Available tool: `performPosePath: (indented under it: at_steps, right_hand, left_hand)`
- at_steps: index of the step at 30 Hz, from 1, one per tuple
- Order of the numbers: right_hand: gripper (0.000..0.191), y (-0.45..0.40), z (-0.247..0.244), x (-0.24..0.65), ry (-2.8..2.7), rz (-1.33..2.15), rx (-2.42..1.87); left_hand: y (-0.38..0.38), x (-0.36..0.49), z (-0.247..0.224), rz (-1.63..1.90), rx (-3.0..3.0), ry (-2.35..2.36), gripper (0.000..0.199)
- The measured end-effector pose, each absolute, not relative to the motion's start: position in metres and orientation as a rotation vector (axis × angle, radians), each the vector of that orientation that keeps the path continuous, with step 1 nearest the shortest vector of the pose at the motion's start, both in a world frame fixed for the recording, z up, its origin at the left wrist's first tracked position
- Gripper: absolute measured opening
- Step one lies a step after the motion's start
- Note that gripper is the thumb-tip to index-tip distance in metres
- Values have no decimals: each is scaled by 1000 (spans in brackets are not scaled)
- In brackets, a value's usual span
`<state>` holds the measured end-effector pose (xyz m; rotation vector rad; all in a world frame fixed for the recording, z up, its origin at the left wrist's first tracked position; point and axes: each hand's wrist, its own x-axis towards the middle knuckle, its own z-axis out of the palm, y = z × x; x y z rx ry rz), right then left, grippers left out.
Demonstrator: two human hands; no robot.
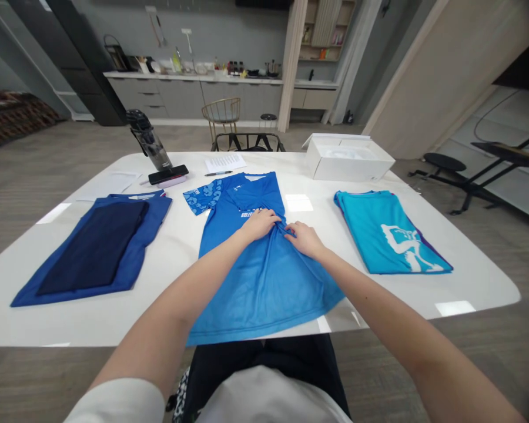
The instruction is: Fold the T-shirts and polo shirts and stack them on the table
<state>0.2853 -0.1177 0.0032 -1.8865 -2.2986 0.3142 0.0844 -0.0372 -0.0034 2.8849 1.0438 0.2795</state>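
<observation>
White top [260,396], worn by the person, lower edge of the head view; dark trousers [264,355] just beyond. Gradient-blue short-sleeved jersey [247,282], one: laid on the glossy white table [167,317], collar pointing away, hem by the near edge, patterned sleeve spread to the left, white lettering on its front. Left hand [261,223]: palm down on the jersey, fingers bent and close together, tips at gathered fabric; whether they pinch, cannot tell. Right hand [304,238]: thumb and forefinger pinching the same gather. To the left: folded navy garment [94,249] upon a blue garment [153,229]. To the right: folded turquoise shirt [368,229], white print. Farther back: handheld vacuum cleaner [154,147], upright; pen [218,173]; printed sheet [226,161]; white box [357,163], lid raised.
</observation>
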Motion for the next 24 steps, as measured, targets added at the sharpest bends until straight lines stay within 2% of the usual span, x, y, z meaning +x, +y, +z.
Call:
performPosePath:
  at_steps: [4, 11, 15, 21, 24]
  right_hand:
    - [25, -146, 4, 304, -2220, 335, -2031]
    - [35, -196, 14, 333, -2275, 476, -2163]
    - [31, -219, 25, 339, -2342, 537, -2191]
    - [15, -249, 41, 333, -2361, 616, -2041]
    - [21, -263, 53, 322, -2318, 628, -1889]
  left_hand:
    - [-54, 104, -3, 244, 2940, 922, 32]
    - [-70, 123, -4, 235, 2969, 902, 33]
    - [-74, 127, -8, 235, 2962, 923, 35]
    - [-81, 124, -15, 312, 2868, 1005, 30]
    - [-87, 116, -5, 403, 2880, 1026, 30]
